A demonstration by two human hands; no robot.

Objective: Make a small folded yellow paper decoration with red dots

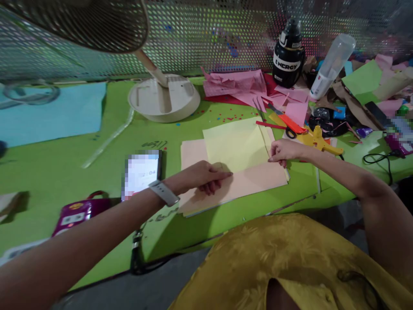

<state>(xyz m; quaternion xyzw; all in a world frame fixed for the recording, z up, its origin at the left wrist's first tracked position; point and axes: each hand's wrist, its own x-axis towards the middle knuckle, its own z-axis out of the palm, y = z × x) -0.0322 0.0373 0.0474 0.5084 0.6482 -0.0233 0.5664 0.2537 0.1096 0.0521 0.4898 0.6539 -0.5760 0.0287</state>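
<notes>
Closest in, a lap in yellow patterned cloth filled the bottom of the view, just short of the green desk. The left forearm reached across it, a pale-strapped watch on the wrist. The left hand lay on a stack of peach paper, its grip closed, thumb over curled fingers, pinching the lower left corner of the yellow sheet. The right hand had its grip clenched on the same sheet's right edge, near the lower right corner. The yellow sheet lay flat on the peach stack, near the front middle of the desk, covering the stack's upper part. Left of the stack stood a small screen, and nearer the desk's edge lay a purple pouch. Further back, a clear ruler lay aslant beside the round base of a fan, with a blue sheet well to the left. Just beyond the right hand lay an orange comb and a yellow tool. Behind them sat crumpled pink paper, a black bottle standing upright and a clear bottle leaning beside it. A perforated metal panel closed off the back.
</notes>
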